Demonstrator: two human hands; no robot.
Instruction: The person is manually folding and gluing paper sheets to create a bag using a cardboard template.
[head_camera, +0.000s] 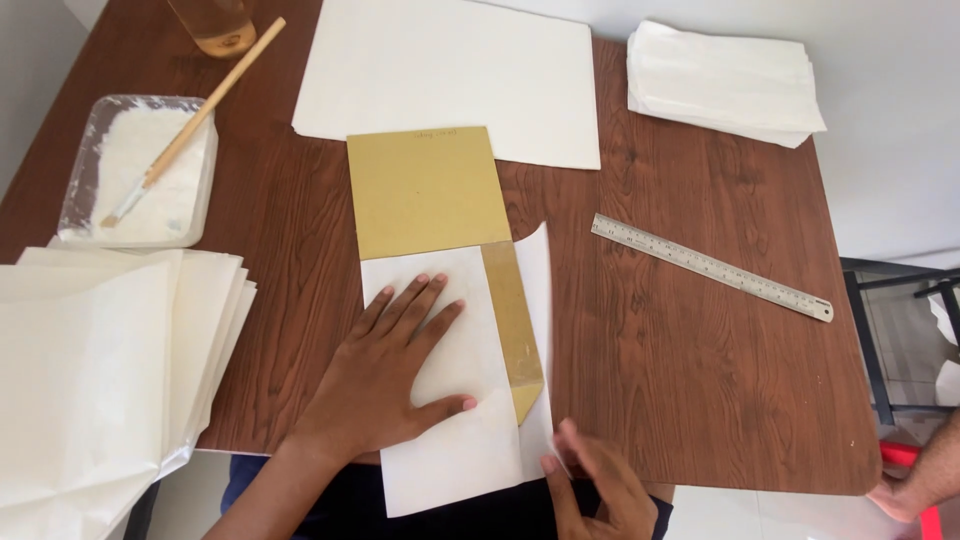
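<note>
My left hand (385, 375) lies flat, fingers spread, on a white paper sheet (450, 455) that is folded over a tan cardboard template (420, 190) on the wooden table (660, 380). My right hand (598, 490) pinches the sheet's lower right edge near the table's front edge, where the right flap stands lifted. A strip of the tan template (512, 320) shows between the folded part and the raised flap.
A stack of white sheets (90, 370) overhangs the left edge. A clear tub of white paste (140, 170) holds a wooden brush (200, 115). A large white sheet (450, 70), folded white papers (720, 80) and a steel ruler (710, 267) lie behind. Another person's hand (925, 485) shows at the right.
</note>
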